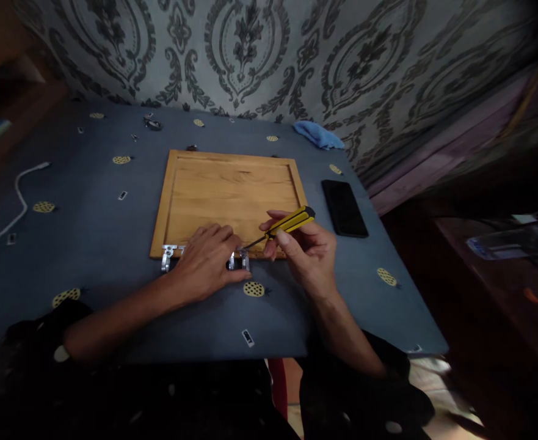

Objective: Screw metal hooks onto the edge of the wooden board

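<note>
A wooden panel with a raised frame lies flat on the table. Metal hinges line its near edge: one hinge at the left corner, and another metal hinge nearer the middle. My left hand rests over the near edge between them, fingers laid on the wood and thumb stretched out below the middle hinge. In my right hand is a yellow and black screwdriver, held at a slant between thumb and fingers. Its tip meets the middle hinge; the screw there is too small to make out.
A black phone lies right of the panel on the blue tablecloth. Behind it is a blue cloth. A small dark metal piece lies at the back left, and a white cable at the far left.
</note>
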A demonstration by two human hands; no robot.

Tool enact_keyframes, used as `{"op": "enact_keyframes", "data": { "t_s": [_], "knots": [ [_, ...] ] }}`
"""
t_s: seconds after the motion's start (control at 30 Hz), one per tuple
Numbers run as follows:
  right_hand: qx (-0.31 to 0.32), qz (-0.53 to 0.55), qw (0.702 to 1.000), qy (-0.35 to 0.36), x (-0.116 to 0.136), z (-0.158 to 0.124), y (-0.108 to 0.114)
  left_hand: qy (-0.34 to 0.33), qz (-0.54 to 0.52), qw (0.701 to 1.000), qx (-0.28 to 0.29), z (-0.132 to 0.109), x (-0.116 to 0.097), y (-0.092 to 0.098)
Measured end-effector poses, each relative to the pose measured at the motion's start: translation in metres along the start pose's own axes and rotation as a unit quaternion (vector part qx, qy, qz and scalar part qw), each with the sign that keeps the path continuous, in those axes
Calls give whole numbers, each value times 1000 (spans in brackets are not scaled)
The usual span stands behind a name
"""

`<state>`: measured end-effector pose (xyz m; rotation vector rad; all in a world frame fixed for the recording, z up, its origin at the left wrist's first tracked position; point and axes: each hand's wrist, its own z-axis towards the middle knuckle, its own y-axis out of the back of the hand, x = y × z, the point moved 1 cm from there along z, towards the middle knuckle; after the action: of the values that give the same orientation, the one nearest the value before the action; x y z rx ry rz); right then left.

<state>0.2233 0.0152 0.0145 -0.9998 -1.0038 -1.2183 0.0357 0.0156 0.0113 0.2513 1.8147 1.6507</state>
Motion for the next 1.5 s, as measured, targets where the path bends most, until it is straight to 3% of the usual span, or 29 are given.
{"op": "enact_keyframes", "data": {
  "t_s": [0.5, 1.23, 1.5],
  "knots": [
    [-91, -11, 994, 51, -1, -1, -3, 0, 11, 1000, -1, 0, 0, -1],
    [-22, -20, 1000, 5, -2, -2, 0, -1, 2, 1000, -11, 0, 0, -2],
    [-46, -3, 998, 32, 2, 0, -5, 8, 2, 1000, 14, 1, -1, 1]
  ]
}}
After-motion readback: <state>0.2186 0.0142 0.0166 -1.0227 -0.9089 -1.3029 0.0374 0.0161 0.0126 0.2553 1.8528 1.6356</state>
